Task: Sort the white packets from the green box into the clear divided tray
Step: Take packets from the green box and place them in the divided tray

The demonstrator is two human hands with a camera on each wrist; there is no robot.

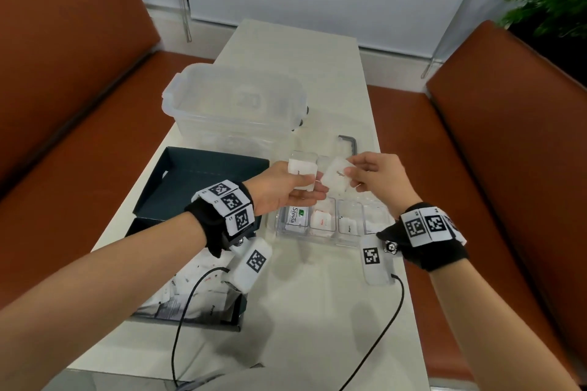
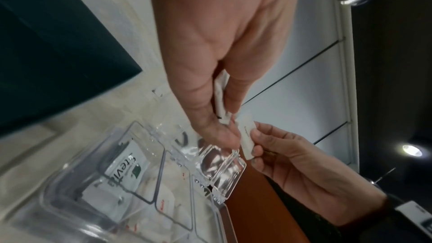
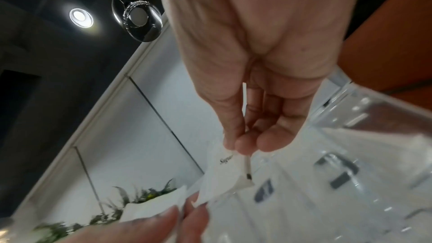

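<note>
With right hand (image 1: pixel 373 176) pinching one white packet (image 1: pixel 337 175) and left hand (image 1: pixel 287 189) clamping another packet (image 1: pixel 301 168) above the clear divided tray (image 1: pixel 349 236), risk of fumbling either into a wrong compartment.

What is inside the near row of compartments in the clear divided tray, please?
In the clear divided tray, the near-left compartment holds a Stevia packet, and the next two hold white packets. The far row is mostly covered by both hands.
</note>
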